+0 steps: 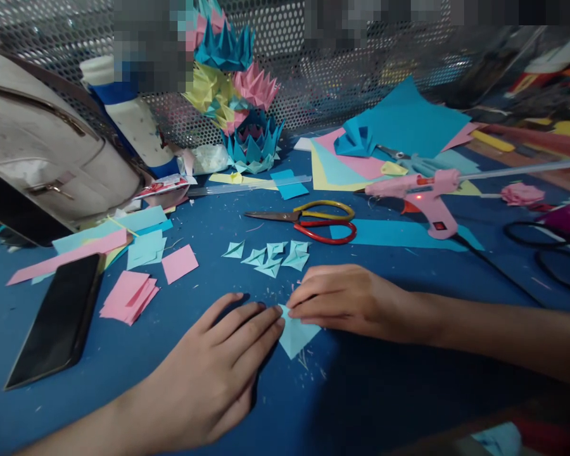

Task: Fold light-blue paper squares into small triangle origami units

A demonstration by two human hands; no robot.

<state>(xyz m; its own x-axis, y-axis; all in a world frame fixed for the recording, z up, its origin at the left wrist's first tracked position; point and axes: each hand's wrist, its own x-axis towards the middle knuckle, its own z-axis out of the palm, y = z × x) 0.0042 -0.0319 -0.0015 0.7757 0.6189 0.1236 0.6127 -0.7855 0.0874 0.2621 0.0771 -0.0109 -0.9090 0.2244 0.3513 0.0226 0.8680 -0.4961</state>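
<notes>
A small light-blue paper square lies on the blue table, one corner toward me, its upper part covered by my fingers. My left hand is stretched flat, fingers extended, fingertips touching the paper's left corner. From the other side, my right hand has its fingers drawn together on the paper's top edge; its thumb is hidden. Just beyond my hands are several small folded light-blue paper pieces. Scissors with one yellow and one red handle lie behind those.
A pink glue gun with a lit red light and a black cord stands right. Pink paper squares and a phone lie left. Folded paper flowers, a white bottle and a white bag stand behind, before a perforated metal panel.
</notes>
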